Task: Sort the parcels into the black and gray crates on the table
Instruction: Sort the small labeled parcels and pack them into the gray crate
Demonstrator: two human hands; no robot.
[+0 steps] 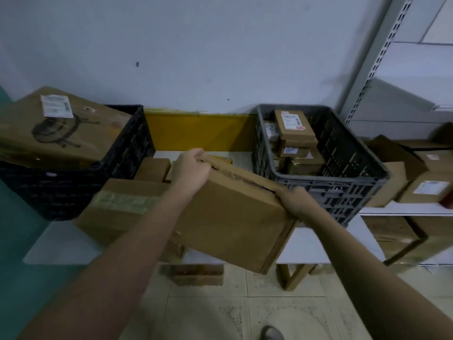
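A large flat cardboard parcel (232,217) is held tilted above the table's front edge, between the two crates. My left hand (191,170) grips its far left corner, fingers curled over the top edge. My right hand (296,202) grips its right edge beside the gray crate (343,182). The gray crate at the right holds several small labelled boxes (294,126). At the left, the black crate (73,187) carries a big brown box (56,128) with a white label, sticking out over its rim.
More parcels lie on the white table (61,244) between the crates, one taped box (122,204) nearest. A metal shelf (404,209) at the right holds further boxes. More cartons sit under the table on the tiled floor.
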